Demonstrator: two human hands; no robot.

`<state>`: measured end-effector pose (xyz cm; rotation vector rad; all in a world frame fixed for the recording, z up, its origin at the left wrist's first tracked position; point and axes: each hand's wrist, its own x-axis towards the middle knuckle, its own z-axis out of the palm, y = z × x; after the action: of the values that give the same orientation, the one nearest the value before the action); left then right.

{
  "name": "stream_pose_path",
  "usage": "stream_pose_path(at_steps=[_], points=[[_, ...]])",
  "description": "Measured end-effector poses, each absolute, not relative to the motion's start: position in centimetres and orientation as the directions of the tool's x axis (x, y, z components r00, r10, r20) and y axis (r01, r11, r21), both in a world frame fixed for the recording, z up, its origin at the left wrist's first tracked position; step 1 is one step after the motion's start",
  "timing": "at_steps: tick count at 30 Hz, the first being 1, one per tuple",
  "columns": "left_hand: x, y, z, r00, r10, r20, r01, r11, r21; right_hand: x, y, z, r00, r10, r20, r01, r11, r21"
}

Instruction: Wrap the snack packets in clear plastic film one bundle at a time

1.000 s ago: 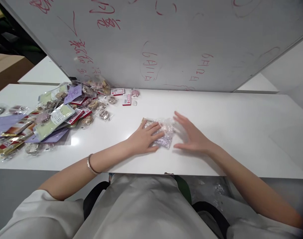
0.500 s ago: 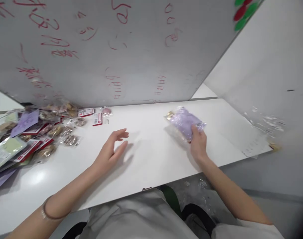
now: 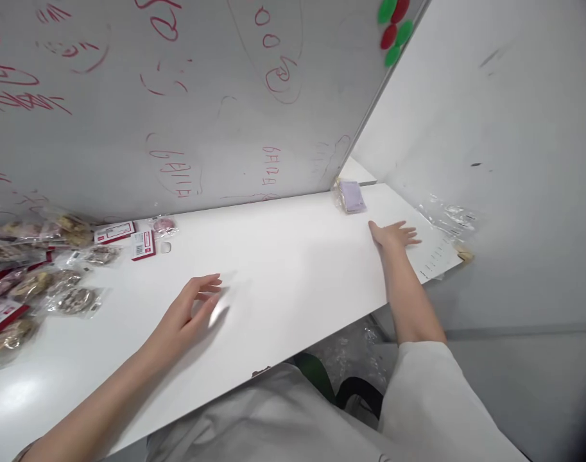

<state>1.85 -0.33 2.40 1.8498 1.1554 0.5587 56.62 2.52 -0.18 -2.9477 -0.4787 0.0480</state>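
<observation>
My left hand (image 3: 191,308) hovers over the left-centre part of the white table (image 3: 283,256), fingers curved and thumb apart, with nothing in it. Over the table's right end my right hand (image 3: 393,235) is spread flat and holds nothing. Beyond it, against the foot of the whiteboard, rests a clear packet with a purple card inside (image 3: 352,196), apart from the hand. Under my right hand's side lies a thin printed sheet (image 3: 434,260), close to the fingers.
Several small clear packets (image 3: 76,299) heap up on the left. Red-and-white labelled cards (image 3: 142,244) and a packet with a pink item (image 3: 163,226) lie beside them. A whiteboard (image 3: 215,128) closes the back; a pale wall (image 3: 514,192) stands right. Crumpled clear plastic (image 3: 454,215) hangs there.
My right hand has let go of the purple packet, which now lies at the back right, and the hand has opened. The view has swung right. My left hand stays empty.
</observation>
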Motion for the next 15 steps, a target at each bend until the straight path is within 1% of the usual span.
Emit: stream_pose_path(at_steps=[2,4,5,6,7,9,10,11,12,13,15], points=[[1.9,-0.2,2.3,0.474,0.877,-0.075,0.485,-0.189,0.854,57.8,1.3,-1.1,0.950,0.304,-0.069,0.292,-0.945,-0.145],[2.2,-0.1,2.3,0.490,0.869,-0.076,0.472,-0.192,0.860,58.0,0.7,-1.3,0.941,0.336,-0.052,0.326,-0.935,-0.142],[2.3,0.0,2.3,0.494,0.866,-0.075,0.468,-0.192,0.863,57.6,0.7,-1.2,0.927,0.376,-0.018,0.370,-0.919,-0.139],[2.3,0.0,2.3,0.493,0.867,-0.072,0.463,-0.192,0.866,56.9,1.0,-1.1,0.892,0.451,0.033,0.451,-0.881,-0.141],[2.4,0.0,2.3,0.491,0.869,-0.066,0.456,-0.191,0.869,56.1,1.5,-1.0,0.828,0.554,0.093,0.561,-0.815,-0.145],[2.4,0.0,2.2,0.478,0.877,-0.051,0.442,-0.190,0.876,54.4,3.0,-0.8,0.622,0.760,0.191,0.783,-0.605,-0.146],[2.3,0.0,2.2,0.471,0.881,-0.044,0.436,-0.190,0.880,53.7,3.9,-0.8,0.527,0.824,0.208,0.850,-0.505,-0.151],[2.3,0.0,2.1,0.465,0.884,-0.039,0.431,-0.188,0.882,53.1,5.0,-0.8,0.479,0.854,0.204,0.877,-0.452,-0.164],[2.2,0.0,2.0,0.459,0.887,-0.039,0.430,-0.184,0.884,52.7,6.0,-0.8,0.484,0.855,0.187,0.872,-0.455,-0.181],[2.1,0.0,1.9,0.451,0.892,-0.043,0.431,-0.175,0.885,52.6,7.0,-0.8,0.522,0.835,0.173,0.849,-0.490,-0.196],[2.0,0.0,1.7,0.436,0.898,-0.059,0.436,-0.154,0.887,52.8,8.8,-0.8,0.634,0.755,0.169,0.771,-0.598,-0.219]])
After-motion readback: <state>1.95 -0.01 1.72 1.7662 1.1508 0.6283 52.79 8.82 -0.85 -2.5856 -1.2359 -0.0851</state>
